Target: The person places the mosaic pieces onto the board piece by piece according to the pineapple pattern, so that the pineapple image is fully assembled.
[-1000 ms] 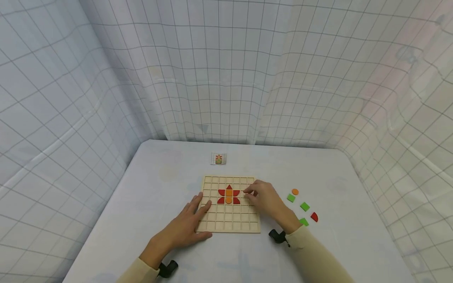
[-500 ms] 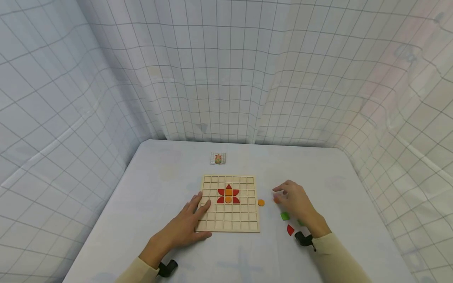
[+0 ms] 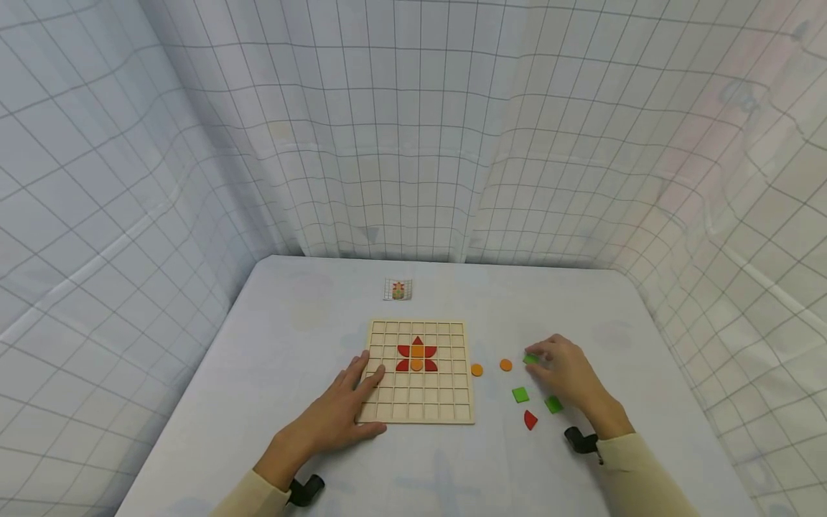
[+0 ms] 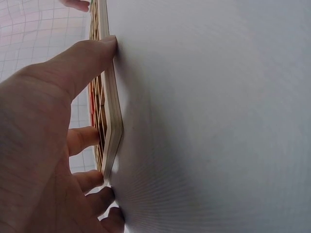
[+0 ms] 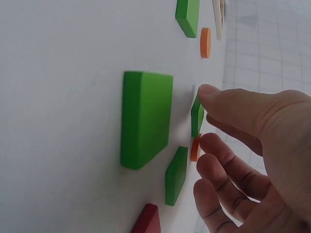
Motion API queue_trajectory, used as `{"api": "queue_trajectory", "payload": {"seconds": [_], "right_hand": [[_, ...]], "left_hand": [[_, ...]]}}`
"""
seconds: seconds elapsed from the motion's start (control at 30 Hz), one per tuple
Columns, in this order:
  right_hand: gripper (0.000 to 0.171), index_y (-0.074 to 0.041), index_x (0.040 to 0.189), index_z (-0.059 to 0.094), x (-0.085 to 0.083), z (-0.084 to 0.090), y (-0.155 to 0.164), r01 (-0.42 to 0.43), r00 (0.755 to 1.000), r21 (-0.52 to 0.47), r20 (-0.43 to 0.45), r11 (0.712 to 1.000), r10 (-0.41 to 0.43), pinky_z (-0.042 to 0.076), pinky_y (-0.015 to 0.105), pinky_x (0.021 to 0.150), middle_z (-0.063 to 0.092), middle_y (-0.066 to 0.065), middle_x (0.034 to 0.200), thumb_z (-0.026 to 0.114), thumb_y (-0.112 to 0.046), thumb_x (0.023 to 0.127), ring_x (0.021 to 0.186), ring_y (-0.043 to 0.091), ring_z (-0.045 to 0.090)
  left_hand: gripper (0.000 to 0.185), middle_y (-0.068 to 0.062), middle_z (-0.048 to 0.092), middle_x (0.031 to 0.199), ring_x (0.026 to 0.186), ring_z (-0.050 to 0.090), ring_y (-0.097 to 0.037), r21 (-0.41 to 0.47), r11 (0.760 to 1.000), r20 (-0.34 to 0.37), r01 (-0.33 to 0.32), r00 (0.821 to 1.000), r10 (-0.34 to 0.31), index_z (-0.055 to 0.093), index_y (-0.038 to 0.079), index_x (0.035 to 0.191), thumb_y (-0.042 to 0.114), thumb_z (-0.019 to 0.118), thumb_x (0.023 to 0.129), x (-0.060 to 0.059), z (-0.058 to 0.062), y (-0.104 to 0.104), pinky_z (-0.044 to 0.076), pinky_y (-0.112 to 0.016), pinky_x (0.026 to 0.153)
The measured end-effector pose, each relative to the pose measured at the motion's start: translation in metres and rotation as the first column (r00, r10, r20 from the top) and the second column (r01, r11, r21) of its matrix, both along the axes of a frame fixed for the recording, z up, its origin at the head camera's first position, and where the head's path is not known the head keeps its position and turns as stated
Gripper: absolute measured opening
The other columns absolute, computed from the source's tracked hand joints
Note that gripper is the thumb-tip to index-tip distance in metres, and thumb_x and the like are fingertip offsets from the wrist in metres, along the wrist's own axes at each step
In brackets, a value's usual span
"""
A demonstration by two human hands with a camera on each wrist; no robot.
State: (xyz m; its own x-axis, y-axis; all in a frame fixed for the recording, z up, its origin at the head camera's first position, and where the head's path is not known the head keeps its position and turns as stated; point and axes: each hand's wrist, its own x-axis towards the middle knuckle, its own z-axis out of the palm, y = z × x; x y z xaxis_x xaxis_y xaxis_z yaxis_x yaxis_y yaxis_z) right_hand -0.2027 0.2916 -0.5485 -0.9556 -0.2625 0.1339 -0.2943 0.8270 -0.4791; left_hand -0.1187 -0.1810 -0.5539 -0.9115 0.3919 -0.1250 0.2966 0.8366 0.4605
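My left hand [image 3: 332,416] rests on the left side of the gridded wooden board [image 3: 431,396], fingers spread. In the left wrist view, the thumb touches the board's edge [image 4: 112,99]. Red pieces [image 3: 430,365], an orange square [image 3: 417,351] and an orange disc [image 3: 416,365] form a figure on the board. Right of it, my right hand [image 3: 568,370] pinches a green square tile [image 3: 530,358] between thumb and fingers at the table surface. In the right wrist view this tile [image 5: 196,116] is partly hidden by the thumb.
Two loose orange discs [image 3: 477,370] lie right of the board. Other green tiles [image 3: 520,395] and a red quarter-circle piece [image 3: 530,420] are nearer me. A small pattern card [image 3: 398,289] lies beyond the board. Grid-patterned curtains [image 3: 413,143] surround the table.
My right hand has left the board's right side and moved right to the green tile. The loose pieces lie differently, with two orange discs now beside the board. My left hand stays put.
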Motion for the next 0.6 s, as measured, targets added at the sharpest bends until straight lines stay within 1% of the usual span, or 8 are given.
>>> {"api": "queue_trajectory", "payload": {"seconds": [0.23, 0.6], "right_hand": [[0.028, -0.006, 0.123, 0.089, 0.0002, -0.0020, 0.0041, -0.012, 1.000, -0.014, 0.002, 1.000, 0.012, 0.057, 0.033, 0.079, 0.079, 0.012, 0.112, 0.096, -0.009, 0.096, 0.095, 0.020, 0.070], [0.025, -0.006, 0.119, 0.089, -0.0033, -0.0081, 0.0038, -0.007, 1.000, -0.023, -0.020, 1.000, 0.007, 0.058, 0.030, 0.077, 0.079, 0.008, 0.104, 0.096, -0.007, 0.095, 0.091, 0.018, 0.071]], "left_hand": [[0.110, -0.022, 0.013, 0.197, 0.183, 0.020, -0.048, 0.008, 1.000, 0.002, 0.004, 1.000, -0.004, 0.038, 0.016, 0.184, 0.061, 0.090, 0.099, 0.0002, 0.0003, -0.0002, 0.028, -0.068, 0.145], [0.108, -0.023, 0.014, 0.196, 0.182, 0.021, -0.049, -0.004, 1.000, -0.006, 0.006, 1.000, -0.006, 0.037, 0.016, 0.184, 0.060, 0.089, 0.100, 0.0007, 0.0016, -0.0006, 0.029, -0.068, 0.145]]}}
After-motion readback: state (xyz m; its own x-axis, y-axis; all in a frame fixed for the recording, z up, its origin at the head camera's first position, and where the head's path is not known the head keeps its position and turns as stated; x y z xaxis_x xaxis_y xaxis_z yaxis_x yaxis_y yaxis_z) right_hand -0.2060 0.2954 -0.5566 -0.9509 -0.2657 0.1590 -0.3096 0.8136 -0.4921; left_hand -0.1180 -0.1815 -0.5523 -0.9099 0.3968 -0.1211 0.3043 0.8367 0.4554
